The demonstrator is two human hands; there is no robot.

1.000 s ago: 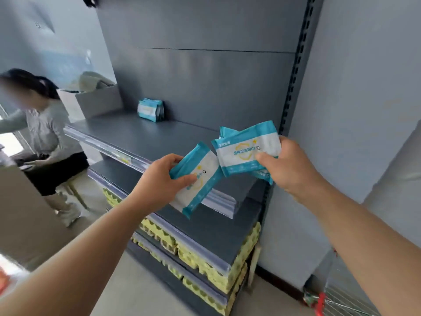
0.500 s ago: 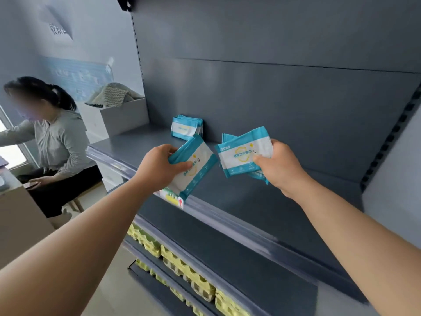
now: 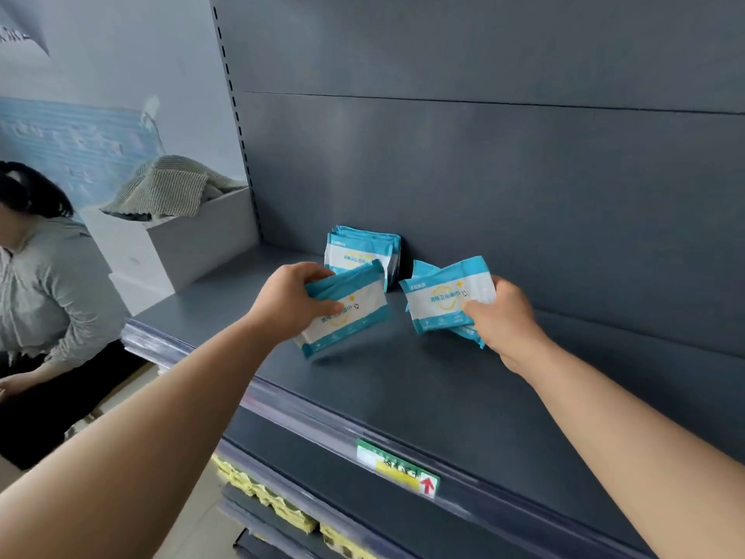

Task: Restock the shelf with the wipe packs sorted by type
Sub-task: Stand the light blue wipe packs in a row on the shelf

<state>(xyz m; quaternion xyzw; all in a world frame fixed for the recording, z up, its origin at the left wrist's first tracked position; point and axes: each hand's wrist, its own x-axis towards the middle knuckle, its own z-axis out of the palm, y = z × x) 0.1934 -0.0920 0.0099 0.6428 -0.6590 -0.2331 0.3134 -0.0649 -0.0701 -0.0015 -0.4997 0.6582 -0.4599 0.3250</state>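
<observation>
My left hand [image 3: 288, 302] grips a teal-and-white wipe pack [image 3: 346, 314] just above the dark grey shelf [image 3: 423, 381]. In my right hand [image 3: 502, 316] are two or more packs of the same kind [image 3: 445, 300], fanned out and held over the shelf. Behind the left pack, a row of matching packs [image 3: 363, 250] stands upright against the shelf's back panel. Both hands hover in front of that row, the right one to its right.
A white box [image 3: 181, 244] with a striped cloth draped in it stands at the shelf's left end. A seated person [image 3: 36, 276] is at far left. A price label [image 3: 397, 468] sits on the shelf's front rail. Yellow egg trays [image 3: 282, 510] fill lower shelves.
Both hands have moved forward over the shelf toward the standing row of packs, and my view has come closer and turned left. The grips on the packs are the same.
</observation>
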